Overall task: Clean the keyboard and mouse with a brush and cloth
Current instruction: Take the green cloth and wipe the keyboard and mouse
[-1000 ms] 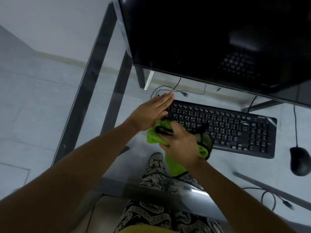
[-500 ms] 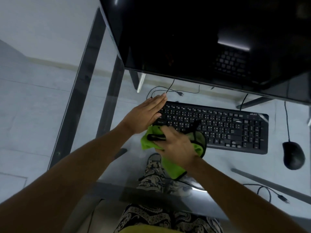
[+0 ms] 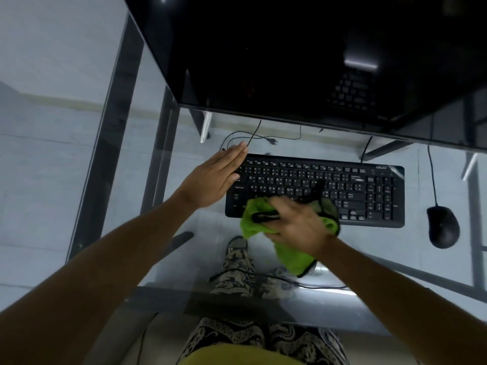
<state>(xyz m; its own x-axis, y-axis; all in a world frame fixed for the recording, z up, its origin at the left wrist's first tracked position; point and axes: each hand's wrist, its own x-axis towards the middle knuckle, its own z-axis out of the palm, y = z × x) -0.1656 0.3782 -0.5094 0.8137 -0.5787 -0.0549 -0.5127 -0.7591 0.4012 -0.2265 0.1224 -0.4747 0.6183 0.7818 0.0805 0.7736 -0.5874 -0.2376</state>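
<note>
Green cloth gripped in right hand, on keyboard

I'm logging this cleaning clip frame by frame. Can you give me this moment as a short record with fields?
surface: glass desk
left hand: flat, fingers straight, against the left end of the black keyboard
right hand: grips a green cloth and a black brush over the keyboard's front edge
mouse: black, wired, right of the keyboard, untouched
monitor: dark, behind the keyboard

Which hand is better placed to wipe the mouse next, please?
Probably the right hand: it already grips the green cloth and is nearer the mouse. The left hand lies flat at the keyboard's far end.
</note>
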